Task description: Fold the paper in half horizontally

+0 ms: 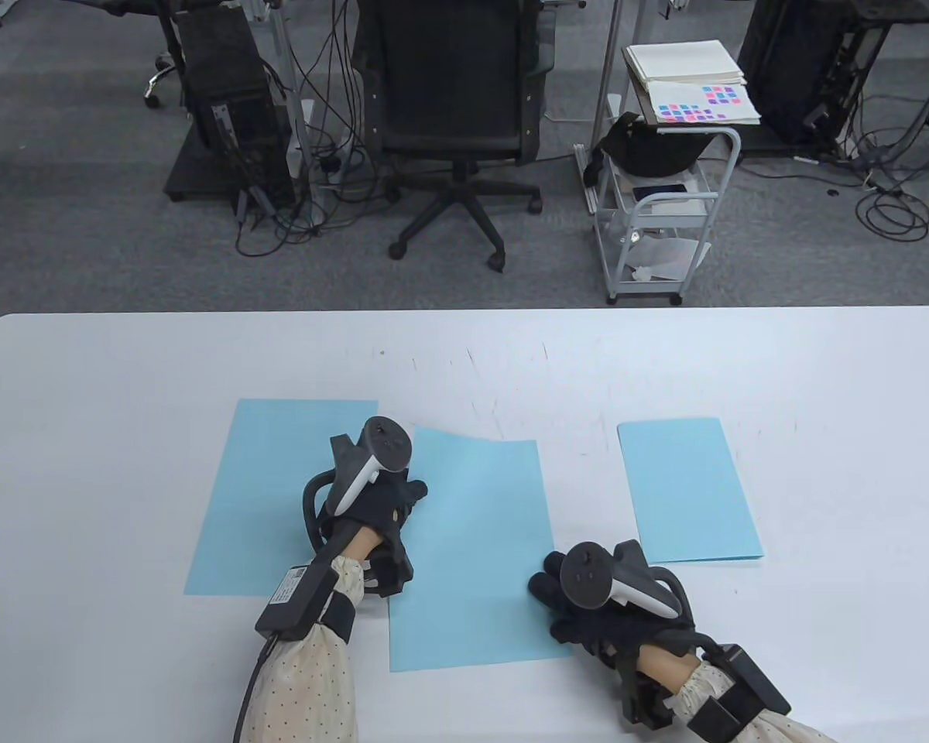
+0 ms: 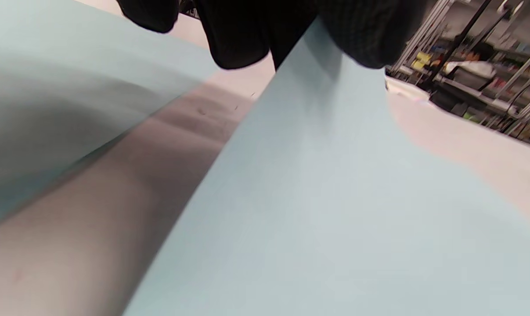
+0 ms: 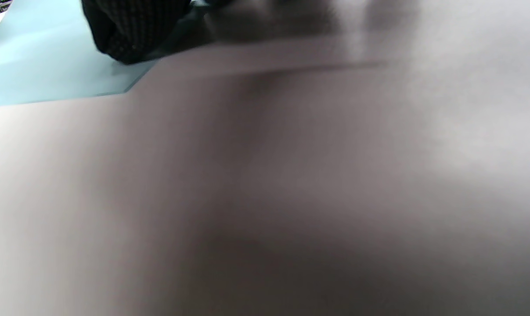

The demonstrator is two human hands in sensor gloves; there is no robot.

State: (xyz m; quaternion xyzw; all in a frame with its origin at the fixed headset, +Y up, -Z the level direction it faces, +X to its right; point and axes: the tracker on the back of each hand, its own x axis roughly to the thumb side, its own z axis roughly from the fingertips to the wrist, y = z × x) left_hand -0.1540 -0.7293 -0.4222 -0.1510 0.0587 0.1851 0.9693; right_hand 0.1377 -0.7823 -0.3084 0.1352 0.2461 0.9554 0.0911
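A light blue paper sheet point(image 1: 472, 557) lies in the middle of the white table point(image 1: 124, 371). My left hand point(image 1: 406, 495) grips its left edge, and that edge is raised off the table. In the left wrist view the sheet point(image 2: 335, 197) runs up between my gloved fingers point(image 2: 365, 39). My right hand point(image 1: 546, 588) rests at the sheet's right edge. In the right wrist view a fingertip point(image 3: 128, 35) touches the blue sheet point(image 3: 36, 66) near its corner.
A second flat blue sheet point(image 1: 279, 495) lies to the left, partly under my left hand. A narrower, seemingly folded blue sheet point(image 1: 689, 491) lies to the right. An office chair point(image 1: 449, 101) and a white cart point(image 1: 658, 201) stand beyond the table's far edge.
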